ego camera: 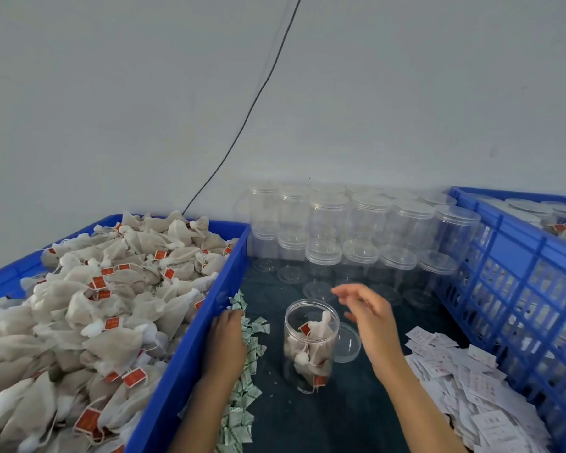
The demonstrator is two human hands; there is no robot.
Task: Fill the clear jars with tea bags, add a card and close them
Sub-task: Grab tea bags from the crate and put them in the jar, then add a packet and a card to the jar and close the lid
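— 1 view only, from the head camera. Where is the jar being filled?

— The open clear jar (310,343) stands upright on the dark bench (334,416), between the 2 hands, with several tea bags (311,348) inside it. Its clear lid (348,342) lies flat just behind and to the right of it, below the right hand.

— And the hands?

— The left hand (226,338) rests palm down on a strip of small green-and-white sachets (247,351), fingers bent onto them; I cannot tell whether it grips one. Just left of that hand sits a blue tray (190,348) heaped with tea bags (89,308) bearing red tags. The right hand (368,317) hovers above the bench, fingers loosely spread, holding nothing.

— What else lies near?

— Right of the right forearm, a pile of white cards (461,380) against a blue crate (520,289). Beyond the right hand, empty lidded jars (356,230) stand stacked in 2 layers along the wall.
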